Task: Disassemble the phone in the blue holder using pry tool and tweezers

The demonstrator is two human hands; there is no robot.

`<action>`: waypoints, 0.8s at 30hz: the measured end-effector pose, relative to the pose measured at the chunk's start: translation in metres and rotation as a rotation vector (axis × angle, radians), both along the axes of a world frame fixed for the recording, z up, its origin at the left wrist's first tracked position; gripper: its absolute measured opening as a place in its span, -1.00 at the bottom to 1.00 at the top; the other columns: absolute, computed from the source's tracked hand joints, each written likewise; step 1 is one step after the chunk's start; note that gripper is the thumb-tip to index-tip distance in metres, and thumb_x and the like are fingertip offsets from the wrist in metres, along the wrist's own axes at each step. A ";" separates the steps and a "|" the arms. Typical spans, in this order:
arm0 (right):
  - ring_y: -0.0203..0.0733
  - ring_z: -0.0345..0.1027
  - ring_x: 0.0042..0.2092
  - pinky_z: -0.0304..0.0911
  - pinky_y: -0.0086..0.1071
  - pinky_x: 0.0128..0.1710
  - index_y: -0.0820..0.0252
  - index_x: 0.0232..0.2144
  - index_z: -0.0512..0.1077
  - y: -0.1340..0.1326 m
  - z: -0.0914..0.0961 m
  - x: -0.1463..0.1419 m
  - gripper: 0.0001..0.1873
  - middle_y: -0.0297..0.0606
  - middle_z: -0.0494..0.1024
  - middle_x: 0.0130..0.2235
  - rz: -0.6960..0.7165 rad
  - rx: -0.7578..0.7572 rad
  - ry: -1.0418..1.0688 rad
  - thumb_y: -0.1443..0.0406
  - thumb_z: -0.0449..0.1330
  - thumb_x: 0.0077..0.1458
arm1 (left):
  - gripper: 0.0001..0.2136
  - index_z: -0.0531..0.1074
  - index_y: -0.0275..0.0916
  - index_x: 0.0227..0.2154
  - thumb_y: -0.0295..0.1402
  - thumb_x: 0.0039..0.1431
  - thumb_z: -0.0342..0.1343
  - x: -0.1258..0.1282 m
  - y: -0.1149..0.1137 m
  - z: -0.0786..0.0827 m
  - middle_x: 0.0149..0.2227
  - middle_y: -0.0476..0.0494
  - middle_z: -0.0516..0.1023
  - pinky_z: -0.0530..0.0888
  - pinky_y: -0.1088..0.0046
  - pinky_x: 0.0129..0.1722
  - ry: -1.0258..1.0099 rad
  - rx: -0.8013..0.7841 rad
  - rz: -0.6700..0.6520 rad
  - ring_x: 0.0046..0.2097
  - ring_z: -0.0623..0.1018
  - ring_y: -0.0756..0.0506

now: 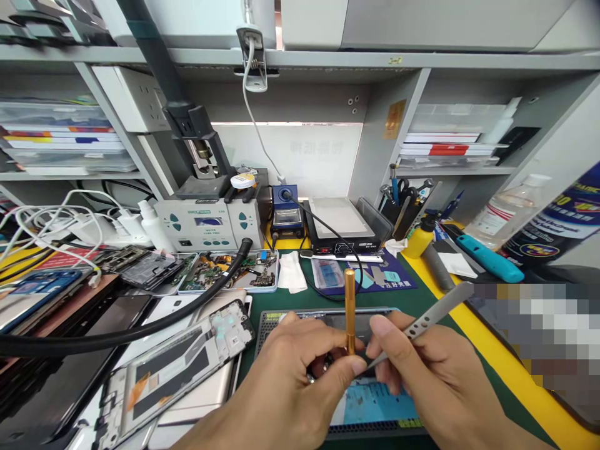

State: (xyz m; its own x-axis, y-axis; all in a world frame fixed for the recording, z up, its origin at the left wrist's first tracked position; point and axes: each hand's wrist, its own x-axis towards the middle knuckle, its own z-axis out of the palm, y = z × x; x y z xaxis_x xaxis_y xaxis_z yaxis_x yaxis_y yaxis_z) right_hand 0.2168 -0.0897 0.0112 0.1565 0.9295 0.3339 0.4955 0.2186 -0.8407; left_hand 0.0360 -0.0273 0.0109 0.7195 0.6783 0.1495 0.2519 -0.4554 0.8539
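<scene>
1. While the opened phone (370,400) lies flat on the green mat (422,294) directly under both hands, its back is off and a blue inner panel shows below the fingers.
2. The left hand (290,375) is closed around a brass screwdriver (349,309). It stands upright with its tip down in the phone's upper part, hidden by the fingers.
3. The right hand (435,381) pinches steel tweezers (435,312), their tips aimed at the same spot just beside the driver.
4. As a judgement, the opening is done and the work inside looks midway. Whether a screw is in or out cannot be told.
5. To the left lies a stripped phone frame (178,369). Behind are a tray of boards (225,272), a black hose (187,312) and a rework station (206,225).
</scene>
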 end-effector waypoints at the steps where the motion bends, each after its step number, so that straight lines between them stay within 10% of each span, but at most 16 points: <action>1: -0.28 0.38 -0.62 0.27 -0.41 -0.60 0.13 -0.57 0.51 0.000 0.000 0.000 -0.44 -0.36 0.46 -0.61 0.002 0.000 -0.005 0.05 0.10 0.43 | -0.83 0.55 -0.10 -0.28 -0.36 0.43 0.09 0.000 0.000 -0.001 -0.39 0.11 0.52 0.20 0.36 -0.16 -0.001 0.000 0.003 -0.33 0.40 -0.04; 24: -0.30 0.37 -0.62 0.25 -0.43 -0.58 0.17 -0.58 0.50 0.001 -0.003 0.000 -0.41 -0.39 0.43 -0.64 0.016 -0.027 -0.031 0.07 0.07 0.45 | -0.75 0.40 -0.19 -0.47 -0.38 0.38 0.10 0.003 0.000 -0.002 -0.46 0.11 0.35 0.14 0.35 -0.20 0.069 -0.025 0.043 -0.37 0.32 -0.04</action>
State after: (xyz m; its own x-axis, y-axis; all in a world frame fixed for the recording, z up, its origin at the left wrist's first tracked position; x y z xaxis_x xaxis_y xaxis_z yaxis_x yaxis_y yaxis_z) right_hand 0.2165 -0.0890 0.0086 0.1316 0.9404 0.3135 0.5183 0.2043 -0.8304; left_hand 0.0390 -0.0277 0.0086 0.6977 0.7116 0.0826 0.3297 -0.4213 0.8449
